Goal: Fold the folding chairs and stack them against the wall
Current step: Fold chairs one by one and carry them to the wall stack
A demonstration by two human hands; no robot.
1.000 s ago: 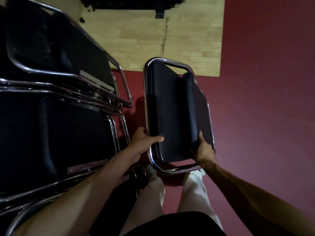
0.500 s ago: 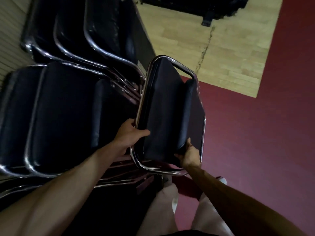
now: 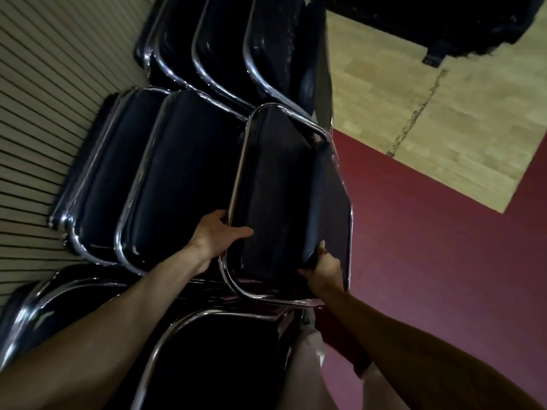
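Near row (image 3: 213,350): folded chairs with black pads in chrome tube, at the near left, under the forearms.
Left hand (image 3: 219,235): closed on the left rail of the chair (image 3: 275,202), fingers behind the tube, thumb laid across the pad.
Right hand (image 3: 324,270): grips the near right edge of the folded seat, thumb up along the pad; the fingers are hidden behind it.
Chair: folded flat and held on edge between both hands, its left side just beside the middle row (image 3: 177,179). I cannot tell whether it touches that row or the floor (image 3: 429,261).
Weight: judged moderate, as steel tube and padding call for two hands.
Stiffness: the frame looks rigid, while the vinyl pad probably gives under a squeeze.
Slip: polished chrome is likely slick, so a full wrap holds better than fingertips.
Hold: the tube on both sides near the low bend seems best. The right hand's pad hold looks less sure, and the seat hinge could pinch or swing open.
Middle row: two folded chairs leaning left toward the wall (image 3: 44,84).
Far row (image 3: 236,48): several more folded chairs, also leaning left.
Wall: slatted and pale, at the far left behind the rows.
Floor: red at right, with pale wood farther off.
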